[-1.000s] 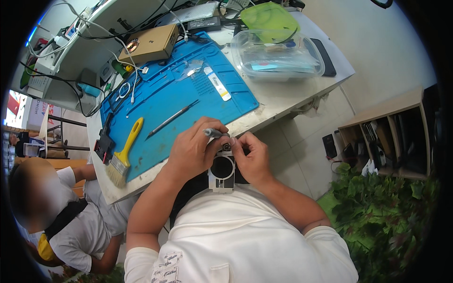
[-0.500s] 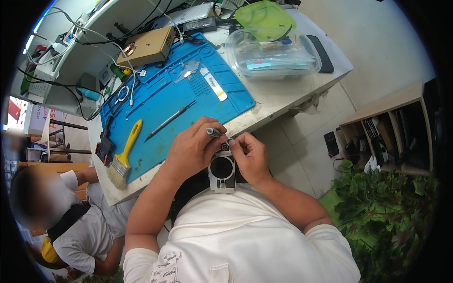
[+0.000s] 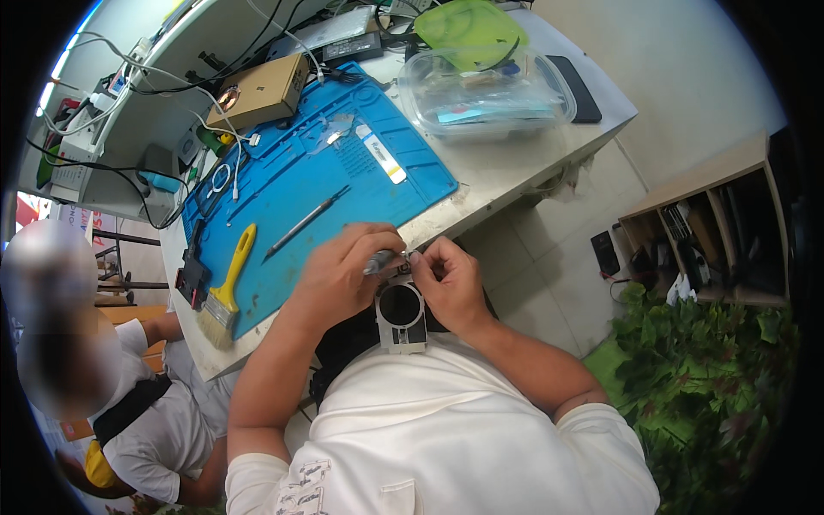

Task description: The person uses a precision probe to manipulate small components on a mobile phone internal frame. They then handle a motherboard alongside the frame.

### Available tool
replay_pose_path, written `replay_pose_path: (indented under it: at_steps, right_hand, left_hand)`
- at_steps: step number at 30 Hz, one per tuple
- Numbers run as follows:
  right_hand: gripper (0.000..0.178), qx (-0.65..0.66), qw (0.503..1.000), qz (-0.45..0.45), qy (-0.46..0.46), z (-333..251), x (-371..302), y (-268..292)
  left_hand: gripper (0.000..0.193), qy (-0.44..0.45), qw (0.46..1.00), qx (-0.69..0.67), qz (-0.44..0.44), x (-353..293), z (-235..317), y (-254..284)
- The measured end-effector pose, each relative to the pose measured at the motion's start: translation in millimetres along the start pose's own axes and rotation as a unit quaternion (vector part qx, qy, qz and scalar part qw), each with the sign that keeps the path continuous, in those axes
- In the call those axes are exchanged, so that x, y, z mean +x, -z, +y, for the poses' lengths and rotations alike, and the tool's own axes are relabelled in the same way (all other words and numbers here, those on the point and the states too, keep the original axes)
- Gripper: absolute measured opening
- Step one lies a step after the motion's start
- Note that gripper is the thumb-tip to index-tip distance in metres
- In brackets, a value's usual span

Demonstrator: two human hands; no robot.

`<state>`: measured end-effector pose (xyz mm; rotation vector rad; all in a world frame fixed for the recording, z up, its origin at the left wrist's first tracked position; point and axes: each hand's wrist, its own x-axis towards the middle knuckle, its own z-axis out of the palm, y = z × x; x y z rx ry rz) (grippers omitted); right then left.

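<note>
A silver and black camera body [image 3: 388, 336] with a round open front stands on end against my white shirt, over my lap. My left hand [image 3: 342, 268] is closed around a short grey tool with a round handle [image 3: 378, 263], like a small screwdriver, tilted at the camera's upper end. My right hand [image 3: 450, 283] grips that same end with curled fingers, thumb against it. The tool's tip and the spot it meets are hidden by my fingers.
On the white table, a blue work mat [image 3: 287, 215] holds a yellow-handled brush [image 3: 233, 273] and a thin pen-like tool [image 3: 305, 225]. Behind are a cardboard box [image 3: 270, 86] and a clear plastic tub [image 3: 489, 107]. Another person [image 3: 172, 421] sits at the left; a wooden shelf [image 3: 699, 197] stands right.
The grey tool has tipped over to the left, with my left hand lowered slightly around it. My right hand stays at the camera's end. The view has shifted a little.
</note>
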<state>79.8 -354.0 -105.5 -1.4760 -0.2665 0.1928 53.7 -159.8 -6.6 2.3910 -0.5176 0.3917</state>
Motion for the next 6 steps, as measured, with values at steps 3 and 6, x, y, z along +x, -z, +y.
replay_pose_path:
  at_steps: [3,6]
  right_hand:
    - [0.025,0.005,1.0,-0.005,-0.01,-4.9,-0.8,0.6]
    - [0.024,-0.004,1.0,-0.005,0.015,0.7,-1.2,0.9]
  left_hand:
    - [0.035,-0.032,0.999,0.03,-0.016,1.4,3.3,2.8]
    - [0.032,-0.013,0.997,0.06,-0.045,-0.4,-5.6,0.2]
